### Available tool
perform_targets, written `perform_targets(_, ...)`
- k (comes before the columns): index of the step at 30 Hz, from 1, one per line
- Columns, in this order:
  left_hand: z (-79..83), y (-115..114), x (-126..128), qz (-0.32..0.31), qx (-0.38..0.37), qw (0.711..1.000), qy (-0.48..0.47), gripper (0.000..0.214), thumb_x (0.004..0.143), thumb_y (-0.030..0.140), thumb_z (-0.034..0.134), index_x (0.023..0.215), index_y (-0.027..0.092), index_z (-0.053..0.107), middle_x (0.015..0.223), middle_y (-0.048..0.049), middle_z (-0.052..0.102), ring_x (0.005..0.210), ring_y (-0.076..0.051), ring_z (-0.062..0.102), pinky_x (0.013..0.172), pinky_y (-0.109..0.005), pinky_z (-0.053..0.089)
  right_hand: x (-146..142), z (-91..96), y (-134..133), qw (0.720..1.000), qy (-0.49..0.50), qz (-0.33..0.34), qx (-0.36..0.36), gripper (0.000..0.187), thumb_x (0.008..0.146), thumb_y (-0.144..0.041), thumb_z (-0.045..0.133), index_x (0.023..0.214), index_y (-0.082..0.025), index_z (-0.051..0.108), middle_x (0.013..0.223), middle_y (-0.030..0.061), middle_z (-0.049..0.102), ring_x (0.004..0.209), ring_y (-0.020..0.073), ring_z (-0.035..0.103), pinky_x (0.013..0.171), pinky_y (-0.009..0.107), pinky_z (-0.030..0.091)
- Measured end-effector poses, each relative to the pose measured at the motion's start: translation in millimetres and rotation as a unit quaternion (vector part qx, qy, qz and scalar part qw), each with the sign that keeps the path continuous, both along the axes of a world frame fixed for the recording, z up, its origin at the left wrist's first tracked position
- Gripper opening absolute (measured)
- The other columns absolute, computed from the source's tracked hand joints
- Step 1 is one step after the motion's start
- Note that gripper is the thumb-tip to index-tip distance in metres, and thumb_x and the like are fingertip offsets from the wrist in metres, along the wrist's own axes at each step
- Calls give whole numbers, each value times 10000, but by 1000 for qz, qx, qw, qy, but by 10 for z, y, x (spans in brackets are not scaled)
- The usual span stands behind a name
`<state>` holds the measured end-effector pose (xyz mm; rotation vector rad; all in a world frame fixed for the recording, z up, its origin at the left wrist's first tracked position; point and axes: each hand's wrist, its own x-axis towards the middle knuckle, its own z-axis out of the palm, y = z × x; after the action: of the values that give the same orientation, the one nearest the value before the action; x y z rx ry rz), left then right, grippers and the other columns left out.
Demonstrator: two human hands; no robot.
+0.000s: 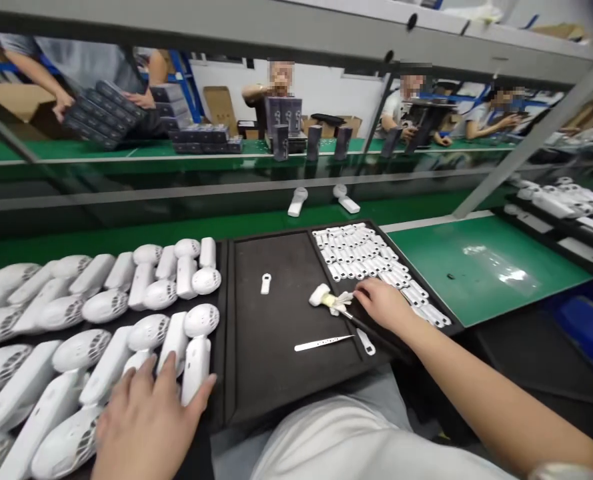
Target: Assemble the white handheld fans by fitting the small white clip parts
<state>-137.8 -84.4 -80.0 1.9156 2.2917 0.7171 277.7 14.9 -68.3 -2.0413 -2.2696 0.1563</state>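
Note:
My left hand (149, 417) is spread over the near right end of the rows of white handheld fans (109, 297). Its thumb lies beside the handle of one fan (196, 363); whether it touches is unclear. My right hand (382, 303) reaches over the black tray, its fingers drawn together at the tips. Whatever they pinch is hidden. Just left of those fingertips lies a white, cloth-like bundle (321, 295) with a yellowish band and frayed end. White tweezers (321, 343) and a small white plastic piece (366, 342) rest below it. Another such piece (266, 283) lies farther left.
Many small white pieces (361, 250) fill the right compartment of the black tray (271, 373). Two fans (297, 201) lie on the green bench behind. A slanted metal post (526, 147) stands at right. Across the bench, several people work among dark boxes (286, 117).

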Motion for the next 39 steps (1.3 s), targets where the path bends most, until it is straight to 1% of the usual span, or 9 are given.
perform_targets(4, 7, -30, 257, 18, -13, 973, 228, 686, 925, 539, 342, 1357, 30, 500, 1417, -313, 416, 1403, -507, 278, 1067, -645, 341, 97, -37, 329, 1000, -3, 23, 9, 329, 958, -209, 534, 1263, -174, 653, 1155, 109, 642, 1113, 238, 555, 989, 306, 393)
perform_targets(10, 66, -5, 199, 11, -72, 960, 270, 586, 894, 504, 418, 1238, 72, 613, 1376, -264, 482, 1319, -468, 394, 1044, -607, 381, 56, -94, 533, 997, -9, 74, -12, 208, 927, -244, 579, 1029, -161, 740, 1097, 126, 640, 1096, 279, 533, 971, 341, 400)
perform_targets(16, 310, -22, 163, 44, -137, 977, 160, 563, 831, 455, 483, 1275, 126, 591, 1191, -199, 629, 1099, -435, 568, 939, -563, 455, 291, -12, 214, 994, 0, 94, -62, 121, 833, -131, 598, 805, -182, 705, 928, 87, 679, 943, 226, 607, 829, 291, 428)
perform_targets(21, 694, -36, 234, 128, -221, 948, -191, 541, 716, 453, 649, 1203, 216, 651, 1162, -116, 682, 1053, -361, 625, 845, -432, 507, 465, -140, -52, 997, 37, 34, -65, 239, 879, -305, 607, 1053, -149, 657, 1005, 104, 692, 910, 251, 652, 773, 331, 466)
perform_targets(23, 738, -1, 328, 167, -194, 873, -415, 541, 637, 387, 722, 1139, 194, 666, 1070, -105, 700, 897, -293, 649, 688, -354, 526, 491, -228, -88, 997, 59, 23, -49, 248, 898, -342, 560, 1021, -154, 665, 1038, 117, 691, 937, 276, 656, 798, 364, 476)
perform_targets(26, 629, 61, 550, 174, -157, 682, -693, 523, 564, 307, 799, 1047, 158, 665, 875, -88, 686, 656, -176, 586, 464, -220, 416, 517, -291, -108, 992, 120, -36, -22, 256, 855, -385, 577, 985, -196, 690, 958, 96, 712, 846, 287, 668, 736, 389, 488)
perform_targets(29, 426, 120, 843, 113, -166, 539, -818, 498, 539, 261, 877, 978, 138, 677, 872, -85, 677, 674, -125, 575, 441, -139, 358, 507, -220, -157, 968, 224, -111, -6, 315, 819, -441, 622, 1036, -232, 713, 832, 64, 710, 677, 243, 646, 647, 372, 489)
perform_targets(32, 293, 188, 1143, 32, -213, 458, -863, 520, 539, 275, 899, 984, 112, 687, 860, -77, 674, 724, -127, 595, 551, -169, 473, 383, -67, -271, 935, 340, -89, 42, 312, 835, -445, 612, 1053, -255, 727, 1004, 60, 714, 730, 203, 655, 675, 339, 516)
perform_targets(39, 364, 356, 1655, -155, -230, 583, -763, 390, 721, 288, 735, 1061, 121, 643, 945, -118, 696, 726, -209, 652, 622, -314, 545, -268, 296, -580, 830, 553, 1, -76, 267, 806, -309, 638, 1059, -226, 657, 1012, 55, 679, 889, 190, 672, 745, 287, 564)
